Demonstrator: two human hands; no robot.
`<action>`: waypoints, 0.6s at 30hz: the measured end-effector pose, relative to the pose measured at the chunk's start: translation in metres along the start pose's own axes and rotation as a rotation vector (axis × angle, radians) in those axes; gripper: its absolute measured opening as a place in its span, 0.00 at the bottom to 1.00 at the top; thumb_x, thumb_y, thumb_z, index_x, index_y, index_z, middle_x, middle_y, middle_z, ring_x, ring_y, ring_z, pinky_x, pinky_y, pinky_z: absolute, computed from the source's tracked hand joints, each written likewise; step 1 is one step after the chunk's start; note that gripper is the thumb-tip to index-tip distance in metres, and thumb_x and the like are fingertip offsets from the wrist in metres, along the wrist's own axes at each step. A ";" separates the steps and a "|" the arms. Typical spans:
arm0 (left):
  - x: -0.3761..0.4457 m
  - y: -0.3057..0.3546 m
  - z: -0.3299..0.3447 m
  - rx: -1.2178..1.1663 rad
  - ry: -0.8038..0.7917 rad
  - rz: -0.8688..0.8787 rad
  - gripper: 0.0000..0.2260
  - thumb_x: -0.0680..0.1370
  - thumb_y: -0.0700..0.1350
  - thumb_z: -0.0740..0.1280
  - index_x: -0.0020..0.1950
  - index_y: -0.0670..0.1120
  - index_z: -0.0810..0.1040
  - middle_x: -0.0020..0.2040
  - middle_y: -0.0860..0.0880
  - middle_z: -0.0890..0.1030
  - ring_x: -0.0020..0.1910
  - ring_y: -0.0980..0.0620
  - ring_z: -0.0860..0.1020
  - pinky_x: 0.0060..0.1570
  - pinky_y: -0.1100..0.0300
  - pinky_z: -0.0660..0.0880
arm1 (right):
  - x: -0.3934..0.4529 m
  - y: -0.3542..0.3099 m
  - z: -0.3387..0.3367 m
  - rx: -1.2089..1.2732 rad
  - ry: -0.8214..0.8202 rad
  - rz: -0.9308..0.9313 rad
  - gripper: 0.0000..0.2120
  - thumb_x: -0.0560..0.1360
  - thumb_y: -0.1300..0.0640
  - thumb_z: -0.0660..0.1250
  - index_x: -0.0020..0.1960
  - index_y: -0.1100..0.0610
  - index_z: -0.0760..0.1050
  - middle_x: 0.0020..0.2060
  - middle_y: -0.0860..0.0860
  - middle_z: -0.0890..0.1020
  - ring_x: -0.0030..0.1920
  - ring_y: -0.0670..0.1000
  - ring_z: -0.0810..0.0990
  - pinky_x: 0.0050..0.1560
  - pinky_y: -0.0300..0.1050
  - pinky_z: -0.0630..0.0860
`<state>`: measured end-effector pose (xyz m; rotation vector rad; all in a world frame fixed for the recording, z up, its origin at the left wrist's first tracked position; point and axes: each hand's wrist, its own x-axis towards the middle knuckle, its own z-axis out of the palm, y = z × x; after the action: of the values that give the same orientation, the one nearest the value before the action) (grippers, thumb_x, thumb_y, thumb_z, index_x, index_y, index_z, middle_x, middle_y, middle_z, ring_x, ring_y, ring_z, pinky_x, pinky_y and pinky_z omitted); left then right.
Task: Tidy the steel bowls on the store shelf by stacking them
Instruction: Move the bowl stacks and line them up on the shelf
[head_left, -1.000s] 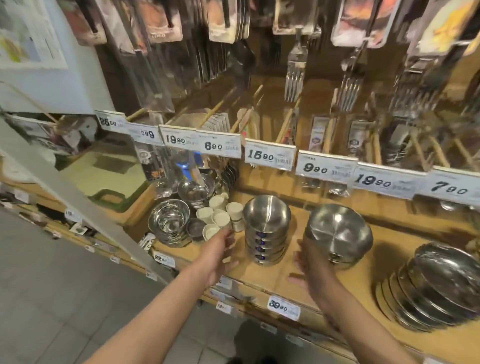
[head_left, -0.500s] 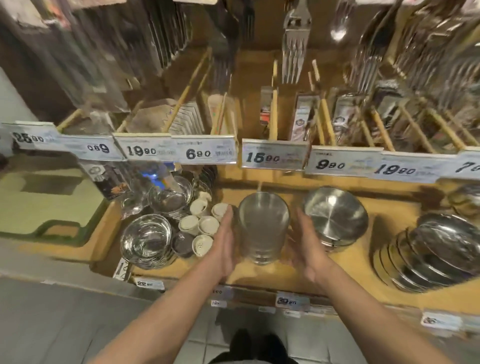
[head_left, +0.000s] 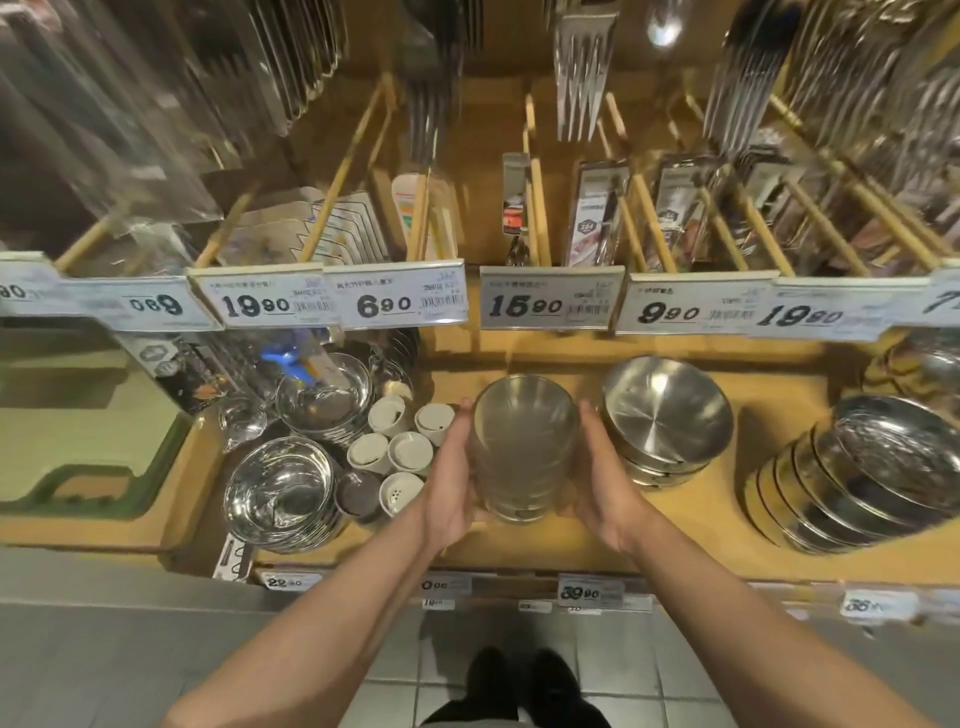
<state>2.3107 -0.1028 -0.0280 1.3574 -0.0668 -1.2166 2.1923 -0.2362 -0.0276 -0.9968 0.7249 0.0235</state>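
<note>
On the front middle of the tan wooden store shelf (head_left: 519, 545), directly below the white price label reading 15.90 (head_left: 550, 299), stands a tall stack of small round steel bowls (head_left: 524, 447), blurred in this view. The person's left hand (head_left: 449, 478) presses against the stack's left side with fingers laid straight up along it, and the right hand (head_left: 605, 478) does the same on the right side, so the stack is clasped between two flat, open palms. Whether the stack rests on the shelf or is raised just off it cannot be told.

Just right of the stack sits a shorter tilted pile of wider brushed steel bowls (head_left: 665, 415), close to the right hand's fingertips but apart from them. Further right of the stack, a row of shallow steel dishes (head_left: 872, 467) leans on edge, one behind another. Immediately left of the stack, beside the left hand, is a cluster of small white ceramic cups (head_left: 400, 441), with one dark round lid (head_left: 358, 493) among them. Beyond the cups, further left of the stack, a shiny polished steel bowl pile (head_left: 280, 493) sits at the shelf front, and another glossy steel bowl (head_left: 324, 395) lies behind it. Above the stack, packaged forks (head_left: 582, 67) hang from wooden pegs.
</note>
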 end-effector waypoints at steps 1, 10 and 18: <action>-0.001 0.000 0.000 0.011 -0.029 0.022 0.32 0.69 0.80 0.54 0.61 0.64 0.82 0.57 0.56 0.85 0.58 0.52 0.83 0.46 0.50 0.84 | 0.000 0.001 0.001 -0.002 0.009 -0.007 0.26 0.73 0.21 0.50 0.59 0.30 0.78 0.61 0.37 0.80 0.66 0.46 0.74 0.69 0.67 0.67; 0.000 0.001 0.005 -0.010 0.060 -0.038 0.30 0.71 0.79 0.50 0.46 0.65 0.86 0.44 0.58 0.87 0.49 0.52 0.83 0.36 0.52 0.81 | -0.013 0.002 0.006 -0.040 0.037 -0.072 0.27 0.70 0.20 0.51 0.58 0.28 0.78 0.63 0.36 0.79 0.68 0.45 0.73 0.69 0.70 0.69; -0.031 0.031 0.042 0.056 0.029 -0.040 0.33 0.71 0.78 0.52 0.52 0.58 0.86 0.45 0.50 0.88 0.48 0.47 0.84 0.50 0.40 0.81 | -0.064 -0.027 0.001 0.017 0.094 -0.115 0.39 0.65 0.18 0.58 0.70 0.36 0.73 0.72 0.45 0.74 0.72 0.52 0.69 0.62 0.75 0.71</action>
<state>2.2887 -0.1182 0.0260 1.4308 -0.0535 -1.2356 2.1526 -0.2319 0.0292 -1.0268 0.7518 -0.1300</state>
